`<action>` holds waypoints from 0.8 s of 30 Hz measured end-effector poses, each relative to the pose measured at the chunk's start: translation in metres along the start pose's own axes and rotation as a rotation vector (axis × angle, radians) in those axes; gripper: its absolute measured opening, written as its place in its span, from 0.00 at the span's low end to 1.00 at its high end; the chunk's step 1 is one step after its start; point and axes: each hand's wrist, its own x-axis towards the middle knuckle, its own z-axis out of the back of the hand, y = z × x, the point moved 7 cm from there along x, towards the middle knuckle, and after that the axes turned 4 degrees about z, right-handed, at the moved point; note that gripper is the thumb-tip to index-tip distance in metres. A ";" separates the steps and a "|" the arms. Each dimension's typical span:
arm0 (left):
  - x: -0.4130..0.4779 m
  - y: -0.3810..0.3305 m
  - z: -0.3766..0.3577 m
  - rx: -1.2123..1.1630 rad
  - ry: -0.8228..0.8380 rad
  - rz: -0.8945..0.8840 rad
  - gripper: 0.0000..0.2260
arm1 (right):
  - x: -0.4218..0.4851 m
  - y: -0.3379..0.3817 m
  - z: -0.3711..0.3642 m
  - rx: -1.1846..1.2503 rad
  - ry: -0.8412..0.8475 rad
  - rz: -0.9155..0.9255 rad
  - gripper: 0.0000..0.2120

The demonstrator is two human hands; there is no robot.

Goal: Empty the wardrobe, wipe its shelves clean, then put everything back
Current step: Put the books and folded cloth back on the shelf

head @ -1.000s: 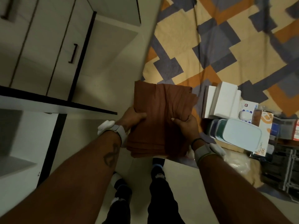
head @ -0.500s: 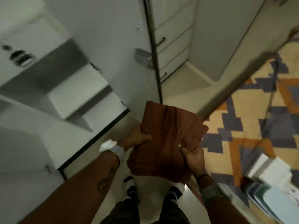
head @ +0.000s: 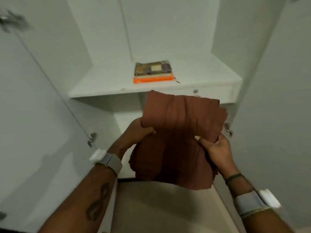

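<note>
Put-back step, apparently: left hand [head: 140,133] and right hand [head: 214,148] grip the folded rust-brown fabric bundle [head: 181,130] by its sides, in front of the white wardrobe shelf [head: 104,84]; the next move likely requires level placement.

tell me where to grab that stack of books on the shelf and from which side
Probably by its two short ends, coming from the front. The stack of books lies flat on the shelf, long edge toward the person, and the orange bottom book sticks out slightly, so fingers can hook under it. The left hand and right hand both hold the folded brown cloth, so free them first.
</note>
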 end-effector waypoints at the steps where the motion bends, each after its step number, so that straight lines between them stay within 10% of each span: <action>1: 0.006 -0.001 0.040 -0.036 -0.067 -0.013 0.16 | 0.016 0.022 -0.033 0.000 0.016 0.037 0.22; 14: 0.150 -0.026 0.347 0.163 -0.578 0.041 0.26 | 0.212 0.200 -0.339 0.068 0.197 0.272 0.23; 24: 0.327 -0.016 0.427 0.581 -0.687 0.142 0.25 | 0.401 0.165 -0.509 -0.003 0.319 0.052 0.21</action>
